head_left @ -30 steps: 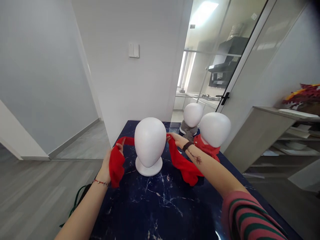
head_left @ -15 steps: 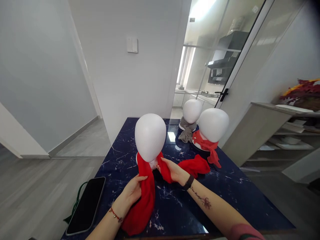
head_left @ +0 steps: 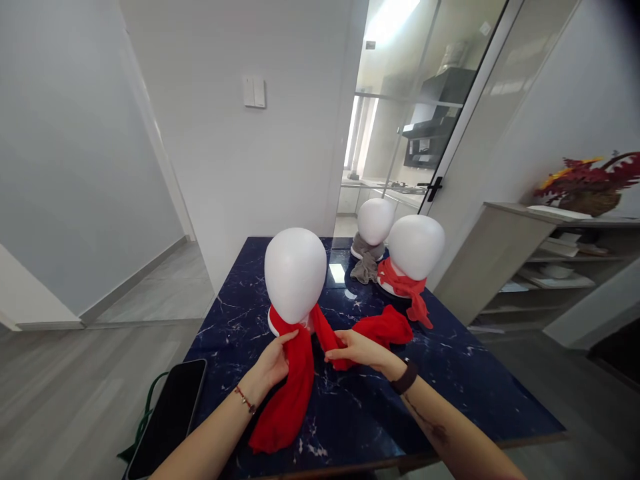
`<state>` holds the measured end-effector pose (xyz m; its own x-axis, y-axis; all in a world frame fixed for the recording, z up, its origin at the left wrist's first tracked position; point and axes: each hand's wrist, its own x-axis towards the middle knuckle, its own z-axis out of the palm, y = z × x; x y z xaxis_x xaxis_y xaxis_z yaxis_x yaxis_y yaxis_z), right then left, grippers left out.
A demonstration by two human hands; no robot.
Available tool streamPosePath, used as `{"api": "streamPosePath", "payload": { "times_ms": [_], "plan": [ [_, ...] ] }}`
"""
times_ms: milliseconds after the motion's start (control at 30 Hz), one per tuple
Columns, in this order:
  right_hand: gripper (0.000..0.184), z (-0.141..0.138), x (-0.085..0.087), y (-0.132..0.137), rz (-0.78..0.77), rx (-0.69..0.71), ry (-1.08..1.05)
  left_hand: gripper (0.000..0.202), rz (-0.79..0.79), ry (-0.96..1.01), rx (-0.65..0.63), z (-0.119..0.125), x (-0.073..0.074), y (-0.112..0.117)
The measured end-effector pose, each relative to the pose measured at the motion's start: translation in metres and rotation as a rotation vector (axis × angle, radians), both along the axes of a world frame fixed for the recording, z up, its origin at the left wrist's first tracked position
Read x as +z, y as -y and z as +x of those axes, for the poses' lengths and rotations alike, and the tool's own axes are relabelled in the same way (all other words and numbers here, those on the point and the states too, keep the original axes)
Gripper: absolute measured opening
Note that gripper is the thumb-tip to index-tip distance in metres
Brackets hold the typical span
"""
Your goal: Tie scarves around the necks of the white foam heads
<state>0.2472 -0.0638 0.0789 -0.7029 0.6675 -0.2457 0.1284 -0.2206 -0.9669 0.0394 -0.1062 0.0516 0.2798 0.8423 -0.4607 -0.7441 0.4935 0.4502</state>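
Two sides of the red scarf (head_left: 294, 393) are pinched, one in the left fingers (head_left: 287, 337), one in the right fingers (head_left: 338, 353). Past them, the white head (head_left: 295, 273) could tip if one side is tugged hard.

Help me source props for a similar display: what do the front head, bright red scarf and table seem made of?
Front head: probably foam or plastic, matte white; it shows soft shading, no glints.
Bright red scarf: soft, matte fabric, fibre unclear; it drapes and creases.
Table: glossy, perhaps stone or imitation; pale veins on dark blue, bright reflections.
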Motion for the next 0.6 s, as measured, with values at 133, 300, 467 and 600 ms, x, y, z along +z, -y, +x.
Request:
{"api": "streamPosePath", "payload": {
  "times_ms": [133, 300, 467, 600],
  "plan": [
    [0.032, 0.008, 0.006, 0.010, -0.327, -0.120, -0.196, 0.031, 0.018, 0.001, 0.023, 0.002, -0.006, -0.004],
    [0.034, 0.008, 0.009, 0.037, -0.200, -0.033, -0.207, 0.032, 0.030, -0.066, 0.173, 0.008, -0.019, -0.006],
    [0.043, 0.006, 0.018, 0.071, 0.241, 0.081, 0.078, 0.032, 0.081, -0.082, 0.241, 0.012, -0.021, -0.007],
    [0.047, -0.018, 0.019, 0.104, -0.065, 0.094, -0.172, 0.026, -0.012, -0.098, 0.171, 0.016, -0.013, -0.004]
  ]
}}
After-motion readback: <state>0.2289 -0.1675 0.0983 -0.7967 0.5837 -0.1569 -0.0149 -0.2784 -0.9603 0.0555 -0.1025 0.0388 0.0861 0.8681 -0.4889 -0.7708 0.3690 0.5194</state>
